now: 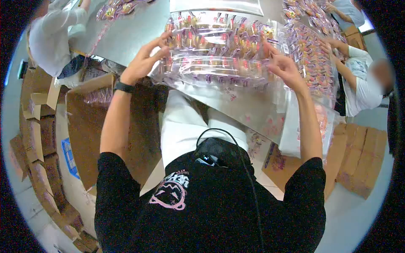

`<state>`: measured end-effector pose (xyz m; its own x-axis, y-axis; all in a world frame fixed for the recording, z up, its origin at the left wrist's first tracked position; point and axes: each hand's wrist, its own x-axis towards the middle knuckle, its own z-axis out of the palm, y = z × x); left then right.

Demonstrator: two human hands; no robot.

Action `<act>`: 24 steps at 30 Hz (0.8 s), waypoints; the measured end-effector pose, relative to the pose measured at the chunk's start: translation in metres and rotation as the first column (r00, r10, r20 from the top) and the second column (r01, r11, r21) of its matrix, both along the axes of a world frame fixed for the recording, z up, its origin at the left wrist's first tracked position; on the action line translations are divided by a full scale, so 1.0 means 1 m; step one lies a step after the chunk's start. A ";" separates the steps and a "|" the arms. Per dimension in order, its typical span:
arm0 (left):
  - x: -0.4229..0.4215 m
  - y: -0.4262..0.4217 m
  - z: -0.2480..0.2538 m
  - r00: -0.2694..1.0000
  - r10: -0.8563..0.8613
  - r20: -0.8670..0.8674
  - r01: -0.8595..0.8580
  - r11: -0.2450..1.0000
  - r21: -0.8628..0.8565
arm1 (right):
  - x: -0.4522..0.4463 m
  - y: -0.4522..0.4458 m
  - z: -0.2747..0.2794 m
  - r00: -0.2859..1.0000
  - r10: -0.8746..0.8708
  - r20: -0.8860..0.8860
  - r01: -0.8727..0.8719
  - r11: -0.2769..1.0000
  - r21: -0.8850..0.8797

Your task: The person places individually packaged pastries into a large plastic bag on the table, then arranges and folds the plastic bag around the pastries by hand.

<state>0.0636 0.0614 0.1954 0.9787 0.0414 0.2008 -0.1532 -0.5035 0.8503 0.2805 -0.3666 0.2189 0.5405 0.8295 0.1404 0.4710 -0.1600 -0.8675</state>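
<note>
A large clear plastic bag [215, 52] filled with rows of small wrapped packets lies flat on the metal table in front of me. My left hand [147, 59], below a black wristband, rests at the bag's left edge with fingers spread. At the bag's right edge is my right hand [283, 66], its index finger extended onto the plastic and the other fingers partly curled. Neither hand is wrapped round anything. Just right of my right hand lies another bag [310, 59] full of similar packets.
The metal table [126, 31] has loose packets at its far side. Co-workers stand at left [55, 38] and right [363, 84]. Flat plastic bags [293, 126] hang over the near right edge. Cardboard boxes [90, 135] stand below at left, others [358, 156] at right.
</note>
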 end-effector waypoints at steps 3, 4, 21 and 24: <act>0.017 0.004 -0.009 0.997 0.068 -0.045 -0.070 0.995 -0.064 | 0.026 0.013 -0.014 0.993 -0.027 0.116 0.033 0.998 -0.050; 0.021 0.007 -0.007 0.997 0.063 -0.033 -0.063 0.998 -0.004 | 0.029 0.016 -0.010 0.997 -0.066 0.026 0.067 0.997 -0.024; 0.070 0.029 -0.016 0.988 0.137 0.078 -0.123 0.979 -0.164 | 0.077 0.050 -0.039 0.911 -0.361 -0.198 0.352 0.933 -0.081; 0.067 0.027 -0.012 0.972 0.234 0.001 -0.234 0.972 -0.024 | 0.079 0.060 -0.054 0.932 -0.347 0.110 0.327 0.930 0.166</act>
